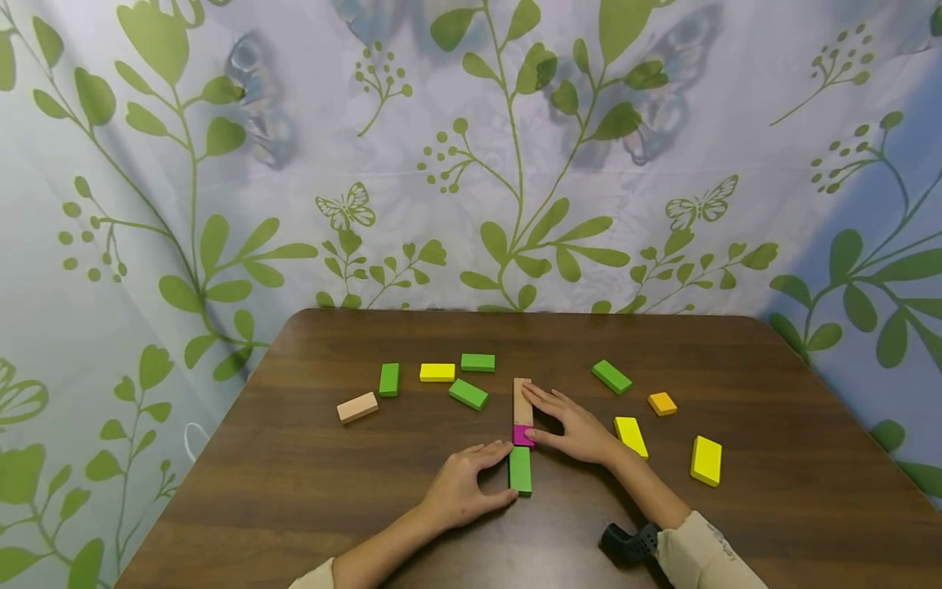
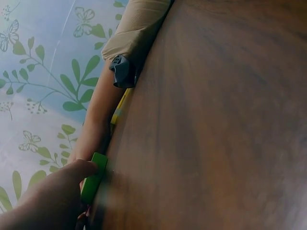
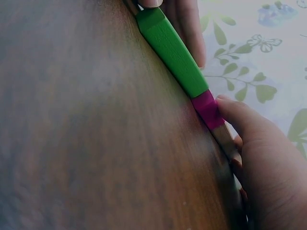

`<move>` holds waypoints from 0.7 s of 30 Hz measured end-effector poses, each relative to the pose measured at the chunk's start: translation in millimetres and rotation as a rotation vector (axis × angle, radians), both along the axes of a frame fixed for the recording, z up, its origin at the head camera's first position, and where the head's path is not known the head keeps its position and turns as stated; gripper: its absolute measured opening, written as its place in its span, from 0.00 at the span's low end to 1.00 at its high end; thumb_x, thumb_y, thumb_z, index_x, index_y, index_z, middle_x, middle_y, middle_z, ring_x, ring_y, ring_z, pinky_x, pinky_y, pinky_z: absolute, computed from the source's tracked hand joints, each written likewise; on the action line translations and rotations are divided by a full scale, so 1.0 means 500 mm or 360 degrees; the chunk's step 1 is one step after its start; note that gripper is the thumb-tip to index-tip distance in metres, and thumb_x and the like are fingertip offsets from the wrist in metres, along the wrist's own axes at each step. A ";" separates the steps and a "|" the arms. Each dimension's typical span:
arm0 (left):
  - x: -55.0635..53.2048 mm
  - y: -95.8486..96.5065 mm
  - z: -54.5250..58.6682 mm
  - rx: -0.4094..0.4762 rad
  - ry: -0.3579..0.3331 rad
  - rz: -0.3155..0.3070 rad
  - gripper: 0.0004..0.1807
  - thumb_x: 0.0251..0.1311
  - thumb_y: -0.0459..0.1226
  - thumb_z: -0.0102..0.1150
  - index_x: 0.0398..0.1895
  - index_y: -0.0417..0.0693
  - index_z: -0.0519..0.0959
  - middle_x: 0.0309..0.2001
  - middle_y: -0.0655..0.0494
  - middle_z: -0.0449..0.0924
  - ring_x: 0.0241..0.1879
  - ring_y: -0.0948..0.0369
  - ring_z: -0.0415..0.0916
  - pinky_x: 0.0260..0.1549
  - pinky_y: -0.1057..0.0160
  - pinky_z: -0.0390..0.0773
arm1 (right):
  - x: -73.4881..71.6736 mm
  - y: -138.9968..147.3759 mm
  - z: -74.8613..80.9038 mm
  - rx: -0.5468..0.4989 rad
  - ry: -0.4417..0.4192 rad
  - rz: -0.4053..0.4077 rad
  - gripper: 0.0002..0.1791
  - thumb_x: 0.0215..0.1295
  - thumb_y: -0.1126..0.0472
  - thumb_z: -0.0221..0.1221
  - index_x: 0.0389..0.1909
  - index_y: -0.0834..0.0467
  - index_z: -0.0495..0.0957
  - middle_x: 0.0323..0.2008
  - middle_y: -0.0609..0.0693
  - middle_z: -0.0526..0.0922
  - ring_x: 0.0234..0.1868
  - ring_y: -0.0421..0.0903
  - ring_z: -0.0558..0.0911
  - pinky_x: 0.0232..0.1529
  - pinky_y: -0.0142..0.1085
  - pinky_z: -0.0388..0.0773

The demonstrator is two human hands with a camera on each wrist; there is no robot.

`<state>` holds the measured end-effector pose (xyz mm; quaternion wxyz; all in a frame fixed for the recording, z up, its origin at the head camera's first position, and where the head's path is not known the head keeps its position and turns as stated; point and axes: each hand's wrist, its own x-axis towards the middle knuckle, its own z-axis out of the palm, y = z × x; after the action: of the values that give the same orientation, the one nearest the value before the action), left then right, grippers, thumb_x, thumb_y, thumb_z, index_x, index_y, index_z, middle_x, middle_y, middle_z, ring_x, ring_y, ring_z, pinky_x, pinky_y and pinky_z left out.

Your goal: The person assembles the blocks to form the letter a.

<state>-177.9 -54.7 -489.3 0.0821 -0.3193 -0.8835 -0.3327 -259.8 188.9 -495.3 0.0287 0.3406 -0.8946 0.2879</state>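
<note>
A tan wooden block [image 1: 522, 401], a small magenta block [image 1: 522, 435] and a green block [image 1: 520, 470] lie end to end in a line on the table. My left hand [image 1: 462, 487] holds the green block lengthwise, its thumb at the near end and fingers at the far end. My right hand [image 1: 581, 429] spans the other two, fingertips at the tan block's far end and thumb against the magenta block. In the right wrist view the green block [image 3: 172, 52] meets the magenta block [image 3: 208, 109], and the right thumb [image 3: 235, 110] touches the magenta one.
Loose blocks lie around: a tan block [image 1: 357, 407], green blocks including one [image 1: 389, 379] at left, a yellow block [image 1: 437, 373], and at right a green [image 1: 612, 376], an orange [image 1: 662, 404] and two yellow, one [image 1: 706, 460] farther right. A patterned curtain [image 1: 471, 164] hangs behind the table.
</note>
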 end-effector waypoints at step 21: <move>0.002 0.003 0.008 -0.0149 -0.0141 0.0072 0.34 0.55 0.60 0.54 0.64 0.59 0.68 0.61 0.54 0.69 0.56 0.50 0.69 0.49 0.46 0.72 | 0.004 0.001 0.003 0.0033 -0.0082 -0.0068 0.41 0.61 0.37 0.53 0.71 0.46 0.52 0.71 0.46 0.50 0.68 0.61 0.50 0.59 0.63 0.54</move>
<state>-176.8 -53.2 -485.2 0.0354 -0.2878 -0.9079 -0.3028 -257.9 189.1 -494.0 0.0082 0.3142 -0.9050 0.2866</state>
